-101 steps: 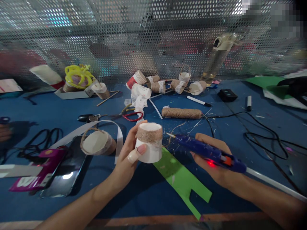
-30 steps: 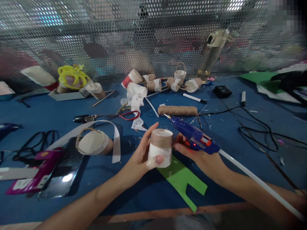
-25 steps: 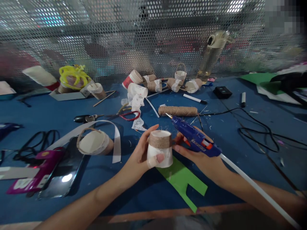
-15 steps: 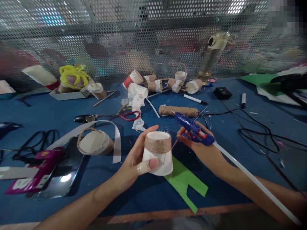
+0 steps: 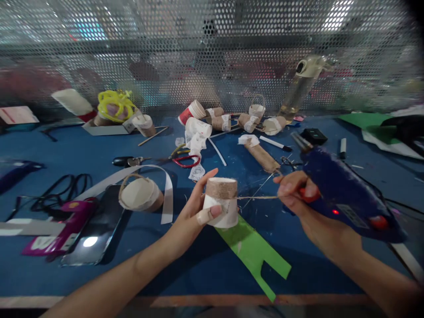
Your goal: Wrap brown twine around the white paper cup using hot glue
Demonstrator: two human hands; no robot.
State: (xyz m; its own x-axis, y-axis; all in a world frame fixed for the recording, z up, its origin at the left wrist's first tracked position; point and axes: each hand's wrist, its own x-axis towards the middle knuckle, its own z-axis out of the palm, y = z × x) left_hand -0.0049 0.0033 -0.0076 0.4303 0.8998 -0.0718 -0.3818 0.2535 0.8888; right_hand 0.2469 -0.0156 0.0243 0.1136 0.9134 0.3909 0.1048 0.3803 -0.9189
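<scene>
Left hand [image 5: 190, 213] grips cup [image 5: 227, 215], long axis near vertical, twine-wrapped end [image 5: 221, 190] up.

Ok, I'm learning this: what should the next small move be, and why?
Probably wind the taut twine below the wrapped band: the left hand holds the cup, unwrapped there, and the right hand holds the twine and glue gun.

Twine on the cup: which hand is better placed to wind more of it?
The right hand, probably: the twine runs straight from the cup to its fingers, though the blue glue gun it also holds may hinder. The left hand grips the cup and seems suited to steady it.
</scene>
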